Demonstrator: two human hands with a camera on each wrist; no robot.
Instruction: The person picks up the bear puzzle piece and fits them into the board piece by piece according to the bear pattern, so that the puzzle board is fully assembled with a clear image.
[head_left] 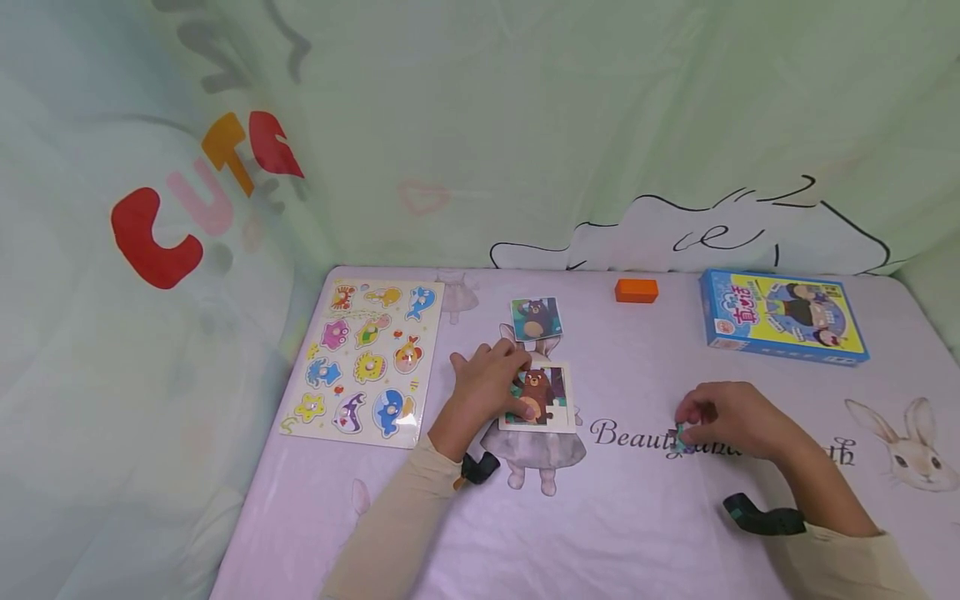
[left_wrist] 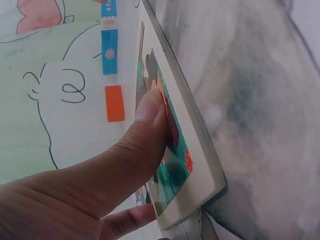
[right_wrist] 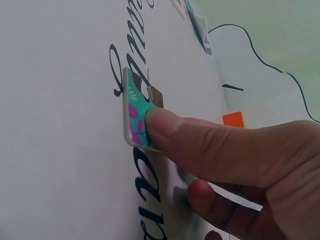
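My left hand (head_left: 486, 385) holds a small bear jigsaw puzzle (head_left: 537, 388) in a pale frame. The thumb (left_wrist: 151, 112) presses on the picture, and another finger meets the frame's edge in the left wrist view. Bare pale board shows at the puzzle's lower right corner. To the right, my right hand (head_left: 738, 418) pinches a jigsaw piece (right_wrist: 134, 122) between thumb and fingers. This piece is green with purple leaves and a bit of brown, and it is close to the tablecloth's lettering. Just behind the puzzle lies a matching bear picture card (head_left: 536, 319).
A peg board of sea animals (head_left: 360, 362) lies at the left of the table. Towards the back are an orange block (head_left: 636, 291) and, farther right, a blue and yellow box (head_left: 783, 317). Curtain fabric (head_left: 562, 125) hangs along the table's back edge.
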